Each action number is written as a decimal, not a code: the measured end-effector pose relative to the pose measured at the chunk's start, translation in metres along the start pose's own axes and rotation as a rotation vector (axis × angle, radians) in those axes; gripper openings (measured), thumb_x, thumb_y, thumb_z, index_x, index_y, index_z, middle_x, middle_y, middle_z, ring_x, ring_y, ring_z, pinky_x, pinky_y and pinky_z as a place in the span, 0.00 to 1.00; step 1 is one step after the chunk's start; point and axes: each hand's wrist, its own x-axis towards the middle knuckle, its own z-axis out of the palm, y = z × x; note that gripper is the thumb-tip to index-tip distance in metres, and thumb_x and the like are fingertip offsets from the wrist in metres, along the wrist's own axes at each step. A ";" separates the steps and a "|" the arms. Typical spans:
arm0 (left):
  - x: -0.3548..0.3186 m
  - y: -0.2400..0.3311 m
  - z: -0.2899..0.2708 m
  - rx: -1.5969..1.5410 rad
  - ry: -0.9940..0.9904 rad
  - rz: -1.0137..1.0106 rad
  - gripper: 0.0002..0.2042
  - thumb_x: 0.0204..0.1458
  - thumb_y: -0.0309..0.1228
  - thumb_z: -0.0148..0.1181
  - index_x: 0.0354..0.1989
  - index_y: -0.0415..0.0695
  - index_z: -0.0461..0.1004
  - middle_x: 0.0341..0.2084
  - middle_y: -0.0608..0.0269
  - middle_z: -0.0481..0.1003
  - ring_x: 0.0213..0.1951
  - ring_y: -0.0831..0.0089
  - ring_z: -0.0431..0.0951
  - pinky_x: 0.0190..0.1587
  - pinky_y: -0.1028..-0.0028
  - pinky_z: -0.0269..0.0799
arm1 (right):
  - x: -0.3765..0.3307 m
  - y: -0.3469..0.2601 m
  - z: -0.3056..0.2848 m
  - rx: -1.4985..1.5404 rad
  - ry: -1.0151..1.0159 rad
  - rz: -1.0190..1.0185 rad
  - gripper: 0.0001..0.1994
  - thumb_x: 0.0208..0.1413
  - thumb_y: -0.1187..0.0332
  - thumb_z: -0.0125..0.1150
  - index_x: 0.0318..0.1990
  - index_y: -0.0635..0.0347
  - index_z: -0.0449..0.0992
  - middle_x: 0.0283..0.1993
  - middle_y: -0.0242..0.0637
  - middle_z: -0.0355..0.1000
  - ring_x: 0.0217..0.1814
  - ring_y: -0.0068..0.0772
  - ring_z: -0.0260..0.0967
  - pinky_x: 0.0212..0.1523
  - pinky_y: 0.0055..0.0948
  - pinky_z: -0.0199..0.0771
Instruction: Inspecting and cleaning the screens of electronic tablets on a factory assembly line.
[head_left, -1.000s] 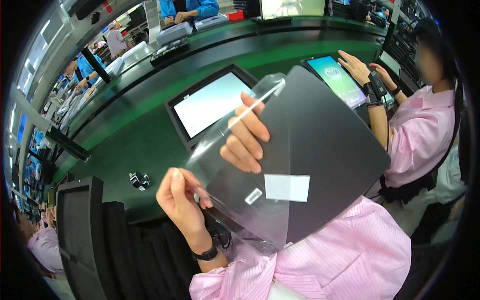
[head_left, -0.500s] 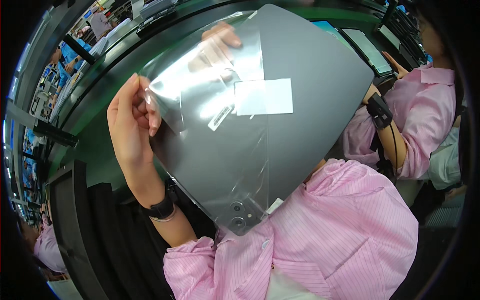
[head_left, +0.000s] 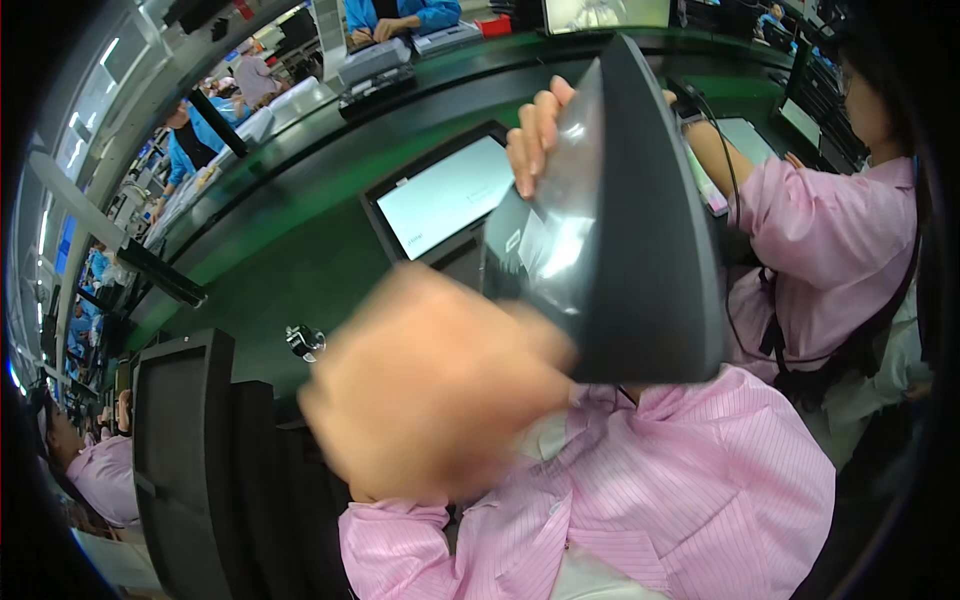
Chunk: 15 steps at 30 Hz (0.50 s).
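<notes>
A large dark grey tablet [head_left: 650, 230] is held up steeply tilted before me. Glossy clear film [head_left: 575, 170], creased and full of reflections, stands along its left side, with a pale label on it. My right hand [head_left: 535, 140] has its fingers curled over the tablet's far left edge, by the film; its palm and arm are hidden behind the tablet. My left hand [head_left: 430, 380] is close to the camera, at the tablet's lower left. Motion smears its fingers, so whether it grips the film or the tablet does not show.
A lit tablet in a black tray [head_left: 374, 215] lies on the green bench [head_left: 270, 265]. A small black and silver object [head_left: 303, 342] is left of it. Black trays [head_left: 185, 430] stand at lower left. A co-worker in a pink shirt [head_left: 820, 220] works close by at right.
The tablet has swung from broadside to steeply tilted and shifted right, uncovering the lit tablet behind. My left hand has moved right and down, nearer the camera. The view has shifted.
</notes>
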 end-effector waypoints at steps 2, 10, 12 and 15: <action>-0.018 -0.002 0.017 0.133 -0.253 0.401 0.16 0.55 0.39 0.53 0.27 0.36 0.71 0.16 0.63 0.67 0.14 0.75 0.66 0.15 0.80 0.60 | -0.008 -0.015 -0.002 -0.171 0.317 -0.012 0.28 0.66 0.58 0.19 0.17 0.56 0.61 0.14 0.38 0.58 0.11 0.38 0.57 0.16 0.31 0.65; -0.023 -0.024 0.010 -0.721 -0.439 -0.919 0.28 0.56 0.55 0.42 0.35 0.37 0.70 0.21 0.65 0.70 0.20 0.80 0.71 0.19 0.84 0.63 | 0.005 -0.017 0.047 -0.294 0.319 -0.081 0.29 0.66 0.60 0.29 0.11 0.57 0.60 0.08 0.35 0.55 0.05 0.24 0.49 0.06 0.19 0.50; -0.005 -0.032 0.010 -0.761 -0.395 -0.954 0.24 0.60 0.49 0.39 0.36 0.36 0.69 0.21 0.65 0.71 0.19 0.82 0.71 0.17 0.86 0.63 | 0.003 -0.007 0.056 -0.320 0.421 -0.186 0.28 0.65 0.64 0.35 0.09 0.59 0.60 0.08 0.33 0.55 0.07 0.20 0.46 0.08 0.20 0.46; 0.012 -0.036 0.009 -0.726 -0.376 -0.837 0.15 0.60 0.39 0.46 0.33 0.38 0.69 0.19 0.68 0.69 0.16 0.85 0.69 0.16 0.86 0.63 | 0.001 -0.004 0.068 -0.328 0.461 -0.151 0.27 0.64 0.65 0.39 0.09 0.59 0.58 0.09 0.30 0.54 0.10 0.17 0.44 0.12 0.21 0.42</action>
